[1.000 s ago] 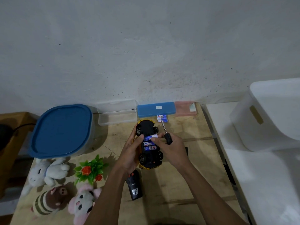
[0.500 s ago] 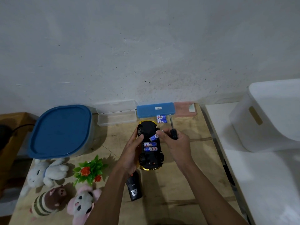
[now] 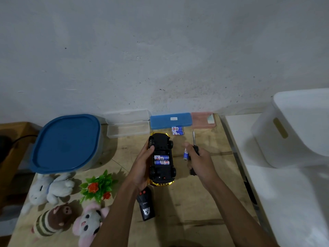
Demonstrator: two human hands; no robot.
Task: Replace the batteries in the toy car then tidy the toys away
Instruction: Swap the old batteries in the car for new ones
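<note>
**Battery and screwdriver share one hand**

Trouble looks likeliest on the right. The right hand [image 3: 199, 161] is closed round the black handle of a screwdriver [image 3: 194, 139] and carries a battery [image 3: 185, 154] in the same grasp. The cell pokes out below the thumb on the side facing the car, but I cannot tell which fingers pinch it. With two things in one grip, my guess is the cell could slip and roll across the table [image 3: 204, 202]. It could also land among the loose batteries [image 3: 177, 131] by the blue case [image 3: 170, 120], where used and fresh would be hard to tell apart.

The toy car [image 3: 161, 145] lies belly-up in the left hand [image 3: 142, 166] — thumb along its edge, the other fingers wrapped beneath, out of sight. Two batteries [image 3: 161, 159] sit side by side in the open bay, just beside that thumb, so a careless tilt might spill them. The held battery is near the car but apart from it.
</note>
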